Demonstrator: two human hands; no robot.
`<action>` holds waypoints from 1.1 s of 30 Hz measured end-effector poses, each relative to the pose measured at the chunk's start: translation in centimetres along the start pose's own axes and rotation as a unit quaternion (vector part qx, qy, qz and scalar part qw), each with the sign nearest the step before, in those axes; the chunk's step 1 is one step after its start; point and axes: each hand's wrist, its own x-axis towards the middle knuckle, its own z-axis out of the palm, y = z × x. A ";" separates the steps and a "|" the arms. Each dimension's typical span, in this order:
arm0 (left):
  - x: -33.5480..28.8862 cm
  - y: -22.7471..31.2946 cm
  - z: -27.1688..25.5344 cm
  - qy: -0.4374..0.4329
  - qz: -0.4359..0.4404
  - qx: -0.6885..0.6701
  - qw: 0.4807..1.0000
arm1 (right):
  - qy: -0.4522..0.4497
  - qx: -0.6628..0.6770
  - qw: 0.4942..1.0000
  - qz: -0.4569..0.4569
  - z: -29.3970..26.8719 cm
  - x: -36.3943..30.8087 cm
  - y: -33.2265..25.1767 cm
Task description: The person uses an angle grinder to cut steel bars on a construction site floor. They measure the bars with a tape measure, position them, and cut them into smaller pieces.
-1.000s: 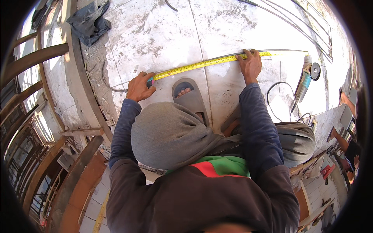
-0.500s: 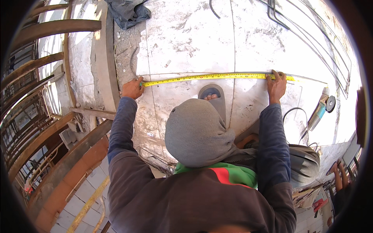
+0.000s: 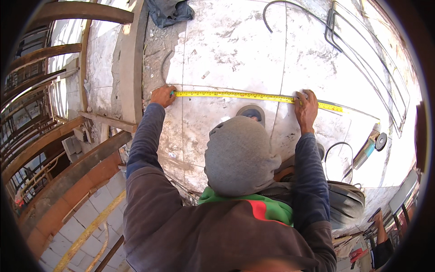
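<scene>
A yellow tape measure blade [image 3: 235, 94] stretches between my hands, beside a thin dark rod [image 3: 358, 112] on the pale floor. My left hand [image 3: 162, 96] pinches the blade's left end, where a small green piece shows at the fingertips. Towards the other end, my right hand [image 3: 306, 110] grips the blade, fingers bent over it. The blade runs on past this hand and lies along the rod. My grey-trousered knee [image 3: 240, 156] rises between my arms, and my sandalled foot [image 3: 250, 112] shows just beyond it, partly hidden.
An angle grinder [image 3: 369, 148] with a teal body and a cord lies at the right. Bent dark metal rods [image 3: 362, 56] lie at the upper right. A dark plastic sheet [image 3: 170, 13] is at the upper left, near wooden beams [image 3: 131, 68]. Another person's limb [image 3: 380, 229] shows at lower right.
The whole view has shifted and turned a little. The blade now slopes down to the right and looks straighter. My right hand's fingers are more raised and bent; both hands keep hold.
</scene>
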 end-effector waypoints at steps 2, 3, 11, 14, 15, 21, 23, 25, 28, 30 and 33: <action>0.4 0.3 -0.2 -0.007 -0.014 -0.008 1.000 | -0.034 0.039 0.998 -0.023 1.1 0.1 -1.6; 0.4 0.5 -0.4 -0.008 -0.017 -0.013 1.000 | -0.033 0.048 0.998 -0.033 1.0 0.3 -2.5; 0.2 2.9 -0.5 -0.004 -0.031 -0.034 0.999 | -0.056 0.068 0.996 -0.029 0.7 1.2 -0.8; -0.1 2.8 0.3 0.022 -0.032 -0.045 0.998 | -0.060 0.038 0.997 -0.041 -0.2 2.0 0.3; -0.2 2.6 0.3 0.020 -0.035 -0.044 0.998 | -0.066 0.034 0.996 -0.044 -0.4 2.2 0.2; 0.8 2.3 -0.2 0.016 -0.030 -0.039 0.999 | -0.126 -0.035 0.990 -0.050 0.5 3.0 0.9; 1.3 2.8 -1.5 0.012 -0.018 -0.031 0.999 | -0.141 -0.045 0.988 -0.054 0.6 2.8 1.5; 1.3 1.7 -0.5 0.028 0.000 -0.038 0.999 | -0.128 -0.054 0.988 -0.072 0.6 2.4 1.5; 0.5 -0.1 1.3 0.040 0.027 -0.064 0.997 | -0.135 -0.097 0.981 -0.098 0.5 1.9 1.0; 0.8 0.3 1.4 0.008 0.022 -0.056 0.998 | -0.143 -0.106 0.980 -0.086 1.0 1.3 1.5; 1.0 1.7 0.6 0.004 0.014 -0.049 0.999 | -0.142 -0.103 0.982 -0.067 0.3 0.7 2.1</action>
